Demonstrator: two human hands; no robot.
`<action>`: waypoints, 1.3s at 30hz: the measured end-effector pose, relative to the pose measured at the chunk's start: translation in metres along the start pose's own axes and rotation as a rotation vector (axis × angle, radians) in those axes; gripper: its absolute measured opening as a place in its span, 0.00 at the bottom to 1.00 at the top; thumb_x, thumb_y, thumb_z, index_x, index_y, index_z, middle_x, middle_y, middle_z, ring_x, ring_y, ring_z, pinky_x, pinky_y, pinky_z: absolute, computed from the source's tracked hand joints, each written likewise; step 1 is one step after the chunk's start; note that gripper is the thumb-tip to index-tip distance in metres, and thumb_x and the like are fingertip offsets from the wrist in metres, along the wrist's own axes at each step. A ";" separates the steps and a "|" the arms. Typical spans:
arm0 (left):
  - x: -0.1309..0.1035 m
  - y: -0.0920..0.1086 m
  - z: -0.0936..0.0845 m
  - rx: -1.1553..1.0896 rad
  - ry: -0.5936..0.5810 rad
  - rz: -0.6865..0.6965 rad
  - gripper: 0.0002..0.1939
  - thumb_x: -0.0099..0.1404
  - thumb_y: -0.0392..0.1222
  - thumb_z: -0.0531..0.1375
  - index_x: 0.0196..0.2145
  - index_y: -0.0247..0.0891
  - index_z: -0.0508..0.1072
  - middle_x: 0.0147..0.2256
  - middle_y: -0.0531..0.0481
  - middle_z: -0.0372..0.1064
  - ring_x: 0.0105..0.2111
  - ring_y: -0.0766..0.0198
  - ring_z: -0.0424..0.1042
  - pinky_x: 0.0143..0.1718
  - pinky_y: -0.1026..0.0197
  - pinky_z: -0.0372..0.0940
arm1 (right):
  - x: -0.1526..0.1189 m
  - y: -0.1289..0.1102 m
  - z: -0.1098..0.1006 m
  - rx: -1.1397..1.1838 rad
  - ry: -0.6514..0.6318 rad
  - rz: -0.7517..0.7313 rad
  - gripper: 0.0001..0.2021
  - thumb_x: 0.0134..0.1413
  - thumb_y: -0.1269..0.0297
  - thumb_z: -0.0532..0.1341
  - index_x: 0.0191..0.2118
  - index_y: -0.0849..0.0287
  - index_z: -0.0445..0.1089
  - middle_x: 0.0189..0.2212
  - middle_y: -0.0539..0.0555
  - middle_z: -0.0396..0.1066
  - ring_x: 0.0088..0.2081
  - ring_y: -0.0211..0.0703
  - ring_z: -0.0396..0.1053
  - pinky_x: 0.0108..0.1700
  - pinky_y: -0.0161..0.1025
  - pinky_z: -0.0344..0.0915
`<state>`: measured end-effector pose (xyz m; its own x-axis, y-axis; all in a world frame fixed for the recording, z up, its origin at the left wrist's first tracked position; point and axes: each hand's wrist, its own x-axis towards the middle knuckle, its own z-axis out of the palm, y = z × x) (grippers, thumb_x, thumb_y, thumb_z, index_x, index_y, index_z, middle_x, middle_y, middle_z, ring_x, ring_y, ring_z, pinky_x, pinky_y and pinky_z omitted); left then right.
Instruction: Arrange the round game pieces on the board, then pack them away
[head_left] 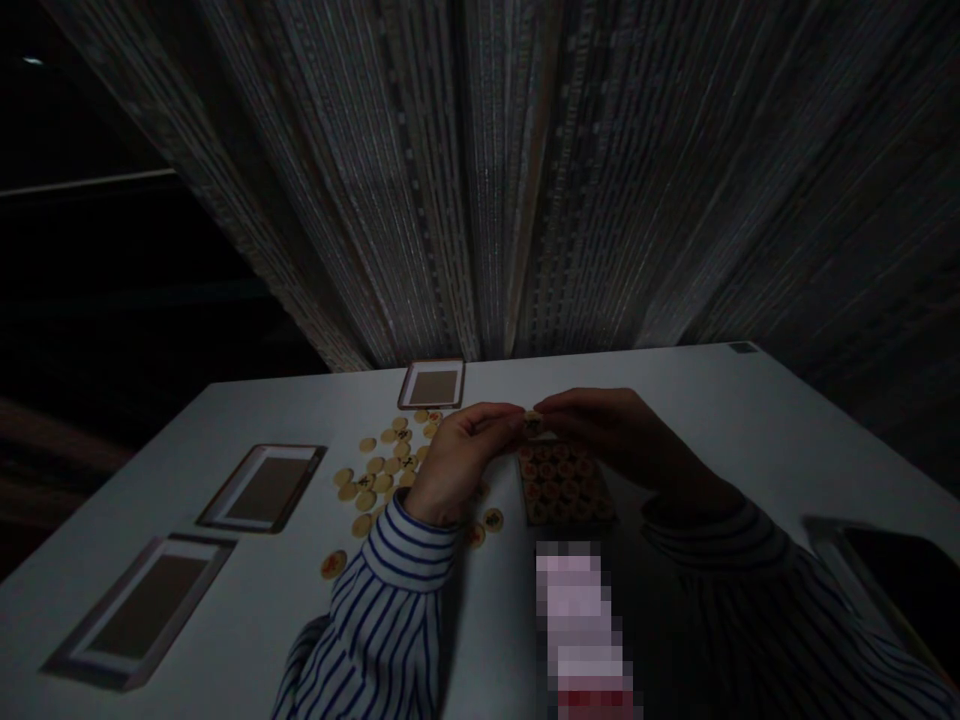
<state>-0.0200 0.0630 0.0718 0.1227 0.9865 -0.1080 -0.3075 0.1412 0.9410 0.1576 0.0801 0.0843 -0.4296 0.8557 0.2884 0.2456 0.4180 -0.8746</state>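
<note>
Between the fingertips of both hands is a round wooden Chinese chess piece (532, 424) with a dark character on it. My left hand (461, 450) pinches it from the left, and my right hand (611, 430) holds its other side. Just below them sits a dark box (571, 522) packed with rows of chess pieces (564, 480), several with red characters. Loose chess pieces (384, 483) lie scattered to the left of my left hand, some face down, partly hidden by the wrist. Two more pieces (493, 519) rest between my left sleeve and the box.
Three flat framed trays, one at the back (431, 384), two at the left (262, 488) (142, 612), lie on the white table (675, 390). A dark flat object (900, 570) is at the right. A blurred pinkish item (581, 610) lies in front. Striped curtains (495, 180) hang behind.
</note>
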 end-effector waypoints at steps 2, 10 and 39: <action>0.000 0.000 0.000 -0.006 0.004 0.000 0.11 0.46 0.38 0.67 0.30 0.34 0.75 0.28 0.51 0.74 0.29 0.69 0.70 0.37 0.63 0.65 | 0.000 0.003 0.000 -0.003 0.014 0.004 0.11 0.49 0.58 0.61 0.36 0.57 0.73 0.33 0.52 0.75 0.34 0.40 0.72 0.36 0.35 0.68; -0.003 0.004 0.005 0.005 -0.013 -0.033 0.11 0.47 0.38 0.66 0.30 0.33 0.75 0.27 0.51 0.74 0.26 0.69 0.70 0.34 0.64 0.65 | -0.001 -0.001 0.000 0.015 0.022 -0.001 0.11 0.49 0.57 0.61 0.34 0.59 0.73 0.31 0.52 0.75 0.33 0.40 0.72 0.35 0.36 0.68; -0.003 0.003 0.002 0.027 0.004 -0.001 0.10 0.48 0.37 0.66 0.31 0.34 0.75 0.26 0.51 0.73 0.27 0.69 0.70 0.35 0.64 0.65 | -0.003 -0.001 0.005 -0.303 0.043 -0.281 0.11 0.50 0.63 0.61 0.42 0.57 0.70 0.32 0.52 0.73 0.31 0.38 0.68 0.32 0.36 0.64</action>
<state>-0.0196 0.0608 0.0758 0.1190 0.9868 -0.1101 -0.2819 0.1399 0.9492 0.1545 0.0758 0.0827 -0.4811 0.7048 0.5213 0.3716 0.7025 -0.6069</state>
